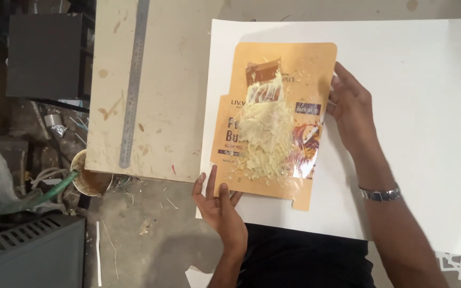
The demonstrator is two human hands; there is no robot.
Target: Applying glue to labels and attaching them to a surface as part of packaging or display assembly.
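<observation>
- Orange flattened carton (294,74), centre, lying on a white sheet (412,106), heaped with pale shavings (265,138).
- Left hand (219,205): near edge, fingers pinching the carton's corner.
- Right hand (353,109): fingers together, gripping the carton's right edge.
- Steel ruler (134,80): far left, on a board (172,106).

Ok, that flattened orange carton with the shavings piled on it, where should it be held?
Hold the flattened orange carton by its bare side edges, from left and right, level. The pale shavings heap in the middle. The left hand touches the lower left corner and the right hand the right edge.
</observation>
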